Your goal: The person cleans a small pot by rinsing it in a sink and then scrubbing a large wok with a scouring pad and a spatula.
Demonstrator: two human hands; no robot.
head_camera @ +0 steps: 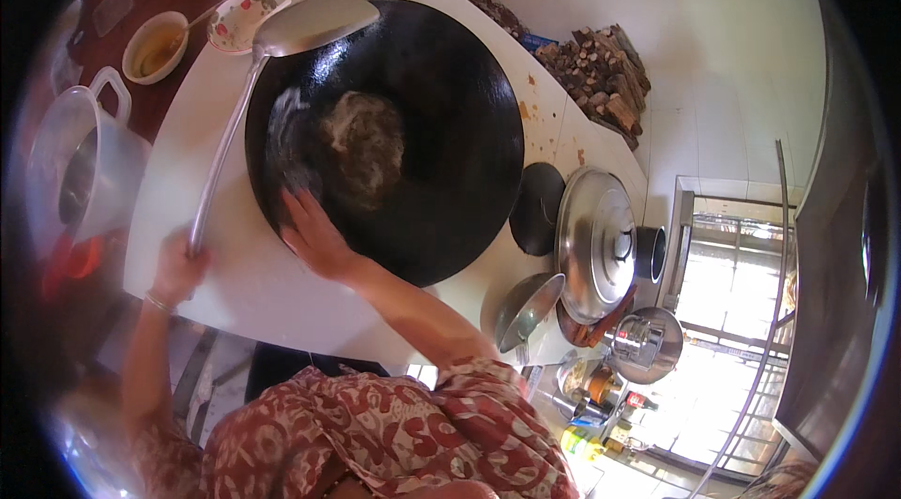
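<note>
My left hand (177, 266) grips the handle end of a long metal wok spatula (224, 140). The spatula's broad blade overlaps the far left rim of a large black wok (450, 147); I cannot tell whether it touches. Inside the wok, a pale, cloudy patch of liquid (367, 147) covers part of the bottom. My right hand (317, 238) reaches flat over the near left wall of the wok, holding nothing, fingers extended and a little apart. Whether the fingertips touch the metal is unclear.
Left of the wok are a floral bowl (236, 24), a bowl of yellowish liquid (155, 48) and a translucent plastic pitcher (105, 168). On the right stand a metal lid (598, 245) and a metal ladle (528, 312). Firewood (598, 80) is stacked beyond the white counter (295, 316).
</note>
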